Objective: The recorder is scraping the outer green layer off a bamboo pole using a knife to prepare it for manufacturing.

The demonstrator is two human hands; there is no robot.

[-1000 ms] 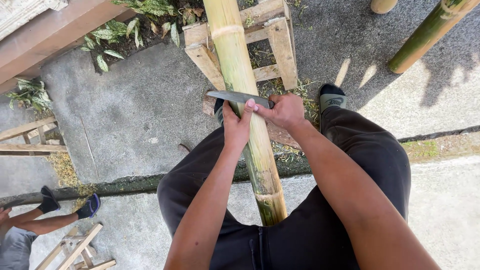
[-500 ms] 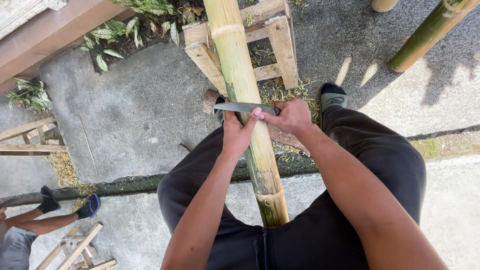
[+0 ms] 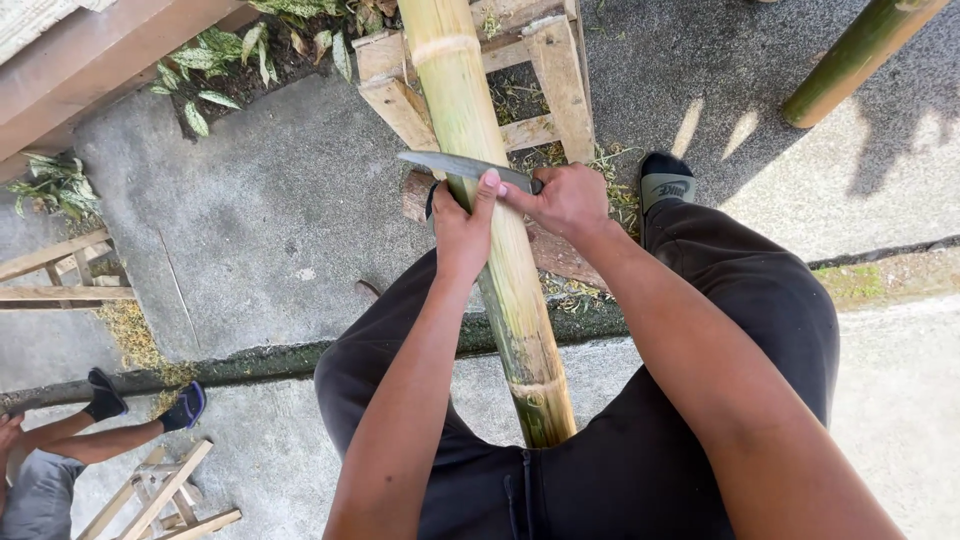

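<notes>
A thick bamboo pole point(image 3: 500, 250) runs from between my knees up over a wooden rack point(image 3: 545, 70). Its upper part is pale and scraped, its lower end green. A grey knife blade point(image 3: 450, 165) lies crosswise on the pole. My right hand point(image 3: 565, 200) grips the knife's handle at the pole's right side. My left hand point(image 3: 462, 215) rests on the pole just below the blade, its thumb pressing the blade's back edge. I sit astride the pole in black trousers.
Green shavings litter the concrete around the rack. A second bamboo pole point(image 3: 855, 60) leans at the top right. Another person's legs in dark shoes point(image 3: 110, 415) lie at the lower left beside wooden frames point(image 3: 160, 495). Plants point(image 3: 230, 60) edge a wooden wall.
Both hands and the knife have slid farther up the pole, away from my body, with the blade scraping along its surface.
</notes>
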